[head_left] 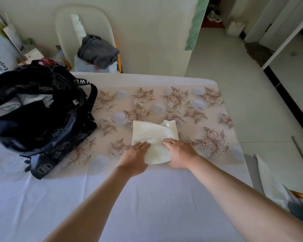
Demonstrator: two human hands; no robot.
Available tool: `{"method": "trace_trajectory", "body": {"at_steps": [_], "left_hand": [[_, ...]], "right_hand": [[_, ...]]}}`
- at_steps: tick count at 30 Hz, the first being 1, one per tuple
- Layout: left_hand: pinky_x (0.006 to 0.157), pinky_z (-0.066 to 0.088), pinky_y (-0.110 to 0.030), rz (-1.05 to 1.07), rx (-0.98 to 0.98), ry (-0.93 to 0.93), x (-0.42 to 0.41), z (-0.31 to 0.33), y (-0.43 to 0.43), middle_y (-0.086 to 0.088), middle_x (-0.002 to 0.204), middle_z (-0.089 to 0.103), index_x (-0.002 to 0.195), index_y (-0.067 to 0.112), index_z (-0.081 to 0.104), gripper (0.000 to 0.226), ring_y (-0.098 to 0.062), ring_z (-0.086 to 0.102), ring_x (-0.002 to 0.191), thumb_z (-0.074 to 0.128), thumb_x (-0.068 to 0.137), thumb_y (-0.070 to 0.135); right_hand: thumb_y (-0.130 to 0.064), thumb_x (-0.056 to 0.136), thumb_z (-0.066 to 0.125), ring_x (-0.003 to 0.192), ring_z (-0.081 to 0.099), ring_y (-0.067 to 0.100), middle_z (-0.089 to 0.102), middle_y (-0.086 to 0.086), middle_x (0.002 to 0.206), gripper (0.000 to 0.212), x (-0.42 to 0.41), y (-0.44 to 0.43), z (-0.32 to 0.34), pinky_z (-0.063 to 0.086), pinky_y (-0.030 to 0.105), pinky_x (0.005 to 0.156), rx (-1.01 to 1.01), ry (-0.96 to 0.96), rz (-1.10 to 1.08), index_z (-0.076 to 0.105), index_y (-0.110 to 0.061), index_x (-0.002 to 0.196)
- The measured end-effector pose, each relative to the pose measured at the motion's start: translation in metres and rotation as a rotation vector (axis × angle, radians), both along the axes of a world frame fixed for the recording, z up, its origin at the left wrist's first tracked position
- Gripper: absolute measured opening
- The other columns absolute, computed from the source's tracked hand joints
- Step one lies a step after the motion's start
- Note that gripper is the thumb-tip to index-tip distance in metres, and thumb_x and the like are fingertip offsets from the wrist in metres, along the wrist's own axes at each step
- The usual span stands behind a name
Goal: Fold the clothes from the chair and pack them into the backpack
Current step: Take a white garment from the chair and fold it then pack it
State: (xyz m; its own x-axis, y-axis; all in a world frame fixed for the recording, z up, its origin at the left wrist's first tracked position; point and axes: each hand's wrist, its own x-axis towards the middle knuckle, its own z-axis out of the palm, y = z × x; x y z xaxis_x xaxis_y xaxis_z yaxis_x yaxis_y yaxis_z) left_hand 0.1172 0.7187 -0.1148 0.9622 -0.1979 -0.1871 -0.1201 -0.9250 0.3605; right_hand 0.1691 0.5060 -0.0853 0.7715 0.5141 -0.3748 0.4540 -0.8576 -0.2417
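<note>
A cream garment (154, 135) lies folded into a small rectangle on the flowered bed cover. My left hand (135, 157) rests flat on its near left edge, fingers together. My right hand (179, 152) presses flat on its near right edge. Neither hand grips the cloth. The black backpack (42, 119) stands unzipped at the left of the bed, with white and grey folded clothes showing inside. A dark grey garment (98, 53) lies bunched on the pale chair (84, 27) beyond the bed's far edge.
The bed (147, 198) has a plain white sheet near me and a flowered cover (208, 105) farther off. Books and clutter (30, 53) sit behind the backpack. Tiled floor (234, 67) runs along the right side, with objects near the bed's right corner.
</note>
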Motion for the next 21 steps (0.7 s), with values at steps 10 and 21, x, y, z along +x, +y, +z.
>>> {"method": "trace_trajectory", "body": {"at_steps": [10,21], "left_hand": [[0.066,0.047,-0.025,0.205,-0.206,0.320,0.021,0.056,0.024,0.011,0.100,0.065,0.113,0.039,0.060,0.039,-0.013,0.061,0.087,0.064,0.075,0.035],[0.122,-0.004,-0.046,-0.158,0.062,-0.080,0.012,-0.011,-0.010,0.002,0.164,0.005,0.157,0.020,0.019,0.070,-0.017,0.002,0.152,0.009,0.097,0.056]], "right_hand": [[-0.040,0.080,0.068,0.107,0.057,0.011,0.057,-0.014,0.119,0.044,0.006,-0.024,0.035,0.045,0.027,0.082,0.295,0.194,-0.345,0.053,-0.039,0.121],[-0.026,0.098,0.025,0.153,0.007,0.030,0.007,0.012,0.166,0.064,0.011,0.008,-0.017,0.011,0.047,0.124,-0.064,-0.166,-0.017,0.012,-0.014,0.159]]}}
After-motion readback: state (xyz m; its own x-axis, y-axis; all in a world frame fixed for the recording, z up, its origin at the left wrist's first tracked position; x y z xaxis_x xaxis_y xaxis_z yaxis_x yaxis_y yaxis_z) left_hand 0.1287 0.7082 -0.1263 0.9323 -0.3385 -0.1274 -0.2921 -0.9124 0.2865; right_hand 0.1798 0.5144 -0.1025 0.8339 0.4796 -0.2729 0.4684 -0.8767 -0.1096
